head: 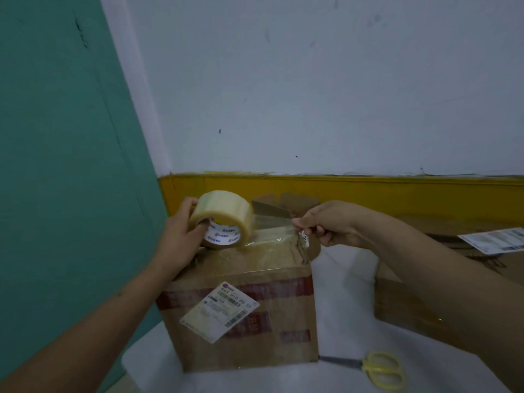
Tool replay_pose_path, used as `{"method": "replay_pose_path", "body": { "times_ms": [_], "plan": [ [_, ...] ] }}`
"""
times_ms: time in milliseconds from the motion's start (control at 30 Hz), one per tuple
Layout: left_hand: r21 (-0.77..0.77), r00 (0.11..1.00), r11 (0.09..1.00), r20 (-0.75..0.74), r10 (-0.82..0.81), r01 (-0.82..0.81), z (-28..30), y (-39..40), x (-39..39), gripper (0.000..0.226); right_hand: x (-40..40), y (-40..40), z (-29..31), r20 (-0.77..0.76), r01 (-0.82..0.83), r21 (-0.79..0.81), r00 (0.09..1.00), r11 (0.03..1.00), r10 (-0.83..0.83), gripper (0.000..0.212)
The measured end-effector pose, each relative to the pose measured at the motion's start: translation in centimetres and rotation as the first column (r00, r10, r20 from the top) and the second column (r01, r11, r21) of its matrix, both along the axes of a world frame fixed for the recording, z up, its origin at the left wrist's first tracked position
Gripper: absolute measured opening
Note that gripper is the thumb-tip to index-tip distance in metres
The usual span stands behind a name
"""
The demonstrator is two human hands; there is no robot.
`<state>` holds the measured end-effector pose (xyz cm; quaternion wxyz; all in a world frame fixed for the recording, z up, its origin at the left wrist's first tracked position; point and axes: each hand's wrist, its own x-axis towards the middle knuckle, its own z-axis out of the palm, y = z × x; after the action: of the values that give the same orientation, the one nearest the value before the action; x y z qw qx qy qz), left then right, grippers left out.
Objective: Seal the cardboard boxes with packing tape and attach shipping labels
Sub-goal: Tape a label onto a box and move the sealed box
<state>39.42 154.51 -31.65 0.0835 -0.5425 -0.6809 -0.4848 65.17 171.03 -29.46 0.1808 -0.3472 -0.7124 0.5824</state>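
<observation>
A brown cardboard box point(255, 330) stands on the white table, with a white shipping label point(219, 310) stuck askew on its front face. My left hand point(177, 236) grips a roll of clear packing tape point(224, 218) held just above the box's top left. A clear strip of tape point(272, 222) stretches from the roll to the right. My right hand point(326, 225) pinches the free end of that strip above the box's top right corner.
Yellow-handled scissors point(380, 368) lie on the white table point(346, 307) at the front right. A second cardboard box point(402, 304) with a label point(493, 240) on top sits to the right. Another open box point(292, 201) stands behind, against the yellow-and-white wall. A teal wall runs along the left.
</observation>
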Motion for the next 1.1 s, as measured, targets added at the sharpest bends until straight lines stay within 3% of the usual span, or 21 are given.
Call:
{"method": "replay_pose_path", "body": {
  "times_ms": [100,200,267,400,533,700,833,933,1033,1100],
  "plan": [
    [0.000,0.981,1.000,0.196,-0.010,0.010,1.1,0.3,0.9,0.006,-0.1,-0.4,0.1,-0.007,-0.003,0.006,1.000,1.000,0.003,0.018],
    [-0.072,0.801,0.997,0.598,0.025,0.023,2.4,1.2,2.8,0.020,-0.5,-0.8,-0.4,0.006,0.007,0.049,1.000,0.999,-0.007,0.029],
    [-0.127,0.712,0.992,0.696,0.090,-0.001,2.4,2.0,3.4,0.032,-0.8,-0.9,-1.1,-0.027,0.023,0.009,0.999,1.000,-0.023,0.030],
    [0.009,0.639,0.997,0.768,0.044,-0.080,2.2,2.8,4.2,0.026,-0.4,-0.4,-1.7,-0.086,0.004,-0.139,0.996,0.990,-0.016,0.015],
    [0.197,0.544,0.979,0.828,-0.134,-0.058,1.6,3.4,5.1,0.003,1.3,0.3,-1.0,-0.100,-0.011,-0.101,0.995,0.995,0.000,0.012],
    [0.106,0.656,0.993,0.754,-0.041,-0.059,0.8,3.8,5.3,0.013,2.6,0.4,-1.5,-0.048,0.047,0.076,0.998,0.996,-0.044,0.023],
    [0.082,0.702,0.996,0.711,-0.029,-0.042,0.6,3.9,5.4,0.013,1.9,-0.5,-4.6,-0.064,0.057,0.057,0.996,0.997,-0.053,0.026],
    [0.098,0.710,0.993,0.704,-0.029,-0.057,0.5,3.9,5.4,0.015,0.9,-1.5,-6.4,0.007,0.117,0.157,0.993,0.981,-0.120,0.012],
    [0.110,0.701,0.991,0.712,-0.029,-0.071,0.4,3.8,5.5,0.016,-0.3,-2.0,-8.8,0.133,0.112,0.317,0.978,0.942,-0.161,0.023],
    [0.111,0.694,0.990,0.719,-0.022,-0.083,0.5,3.7,5.8,0.017,-0.7,-2.2,-9.5,0.127,0.168,0.339,0.967,0.926,-0.222,0.022]
  ]
}}
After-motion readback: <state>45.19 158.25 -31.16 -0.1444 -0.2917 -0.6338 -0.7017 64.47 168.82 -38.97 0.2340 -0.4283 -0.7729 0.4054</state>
